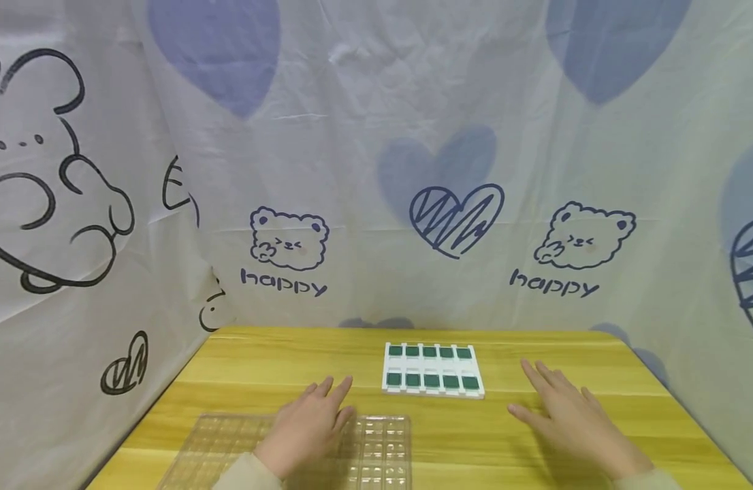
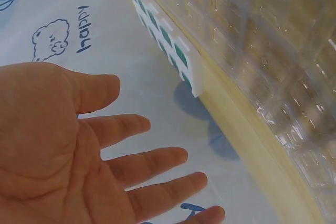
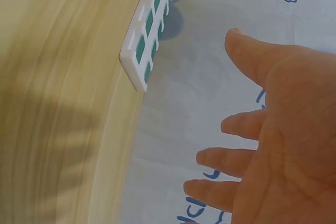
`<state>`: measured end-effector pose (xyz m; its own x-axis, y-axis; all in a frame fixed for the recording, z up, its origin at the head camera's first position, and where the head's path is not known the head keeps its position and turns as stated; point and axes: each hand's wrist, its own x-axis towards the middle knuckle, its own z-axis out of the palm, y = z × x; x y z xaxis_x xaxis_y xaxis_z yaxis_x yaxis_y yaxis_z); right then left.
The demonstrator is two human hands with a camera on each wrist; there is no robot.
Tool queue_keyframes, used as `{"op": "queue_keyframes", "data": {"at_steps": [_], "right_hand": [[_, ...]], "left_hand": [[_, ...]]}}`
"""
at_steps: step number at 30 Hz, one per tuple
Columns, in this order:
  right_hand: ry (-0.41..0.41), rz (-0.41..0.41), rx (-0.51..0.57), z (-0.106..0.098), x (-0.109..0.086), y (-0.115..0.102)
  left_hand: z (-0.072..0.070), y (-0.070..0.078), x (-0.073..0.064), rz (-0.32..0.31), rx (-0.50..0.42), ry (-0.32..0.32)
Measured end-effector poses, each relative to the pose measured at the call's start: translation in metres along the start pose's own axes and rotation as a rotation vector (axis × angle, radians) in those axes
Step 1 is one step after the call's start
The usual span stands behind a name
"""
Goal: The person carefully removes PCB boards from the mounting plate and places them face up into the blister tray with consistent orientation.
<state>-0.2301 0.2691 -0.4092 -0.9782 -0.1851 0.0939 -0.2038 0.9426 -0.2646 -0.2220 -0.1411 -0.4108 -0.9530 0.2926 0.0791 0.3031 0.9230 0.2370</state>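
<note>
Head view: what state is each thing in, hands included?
Left hand: fingers extended, holding nothing.
Right hand: fingers extended, holding nothing.
White holder: flat on the table, green squares showing in both rows.
Clear tray: lying flat, partly hidden by the left hand; whether lidded, unclear.
Cloth backdrop: hanging, creased.

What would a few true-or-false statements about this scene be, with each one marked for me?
1. The white rack holds ten green pieces. True.
2. The right hand grips something. False: the right hand is empty.
3. In the head view, the left hand overlaps the clear tray. True.
4. The clear tray lies right of the white rack. False: it extends left, nearer the person.
5. The cloth shows hearts. True.
</note>
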Motion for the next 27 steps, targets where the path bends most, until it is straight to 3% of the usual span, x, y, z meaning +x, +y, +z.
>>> {"op": "queue_keyframes", "data": {"at_steps": [9,15,19,27], "right_hand": [[-0.049,-0.026,0.036,-0.003,0.028,0.001],[-0.089,-0.02,0.097,-0.002,0.046,0.002],[-0.101,-0.023,0.098,0.002,0.06,0.005],[-0.113,-0.034,0.108,0.008,0.081,0.008]], "left_hand": [[0.001,0.007,0.021,0.111,-0.092,-0.06],[0.005,0.008,0.035,0.134,-0.097,-0.012],[0.008,0.009,0.042,0.109,-0.1,0.028],[0.015,0.012,0.053,0.082,-0.133,0.01]]}}
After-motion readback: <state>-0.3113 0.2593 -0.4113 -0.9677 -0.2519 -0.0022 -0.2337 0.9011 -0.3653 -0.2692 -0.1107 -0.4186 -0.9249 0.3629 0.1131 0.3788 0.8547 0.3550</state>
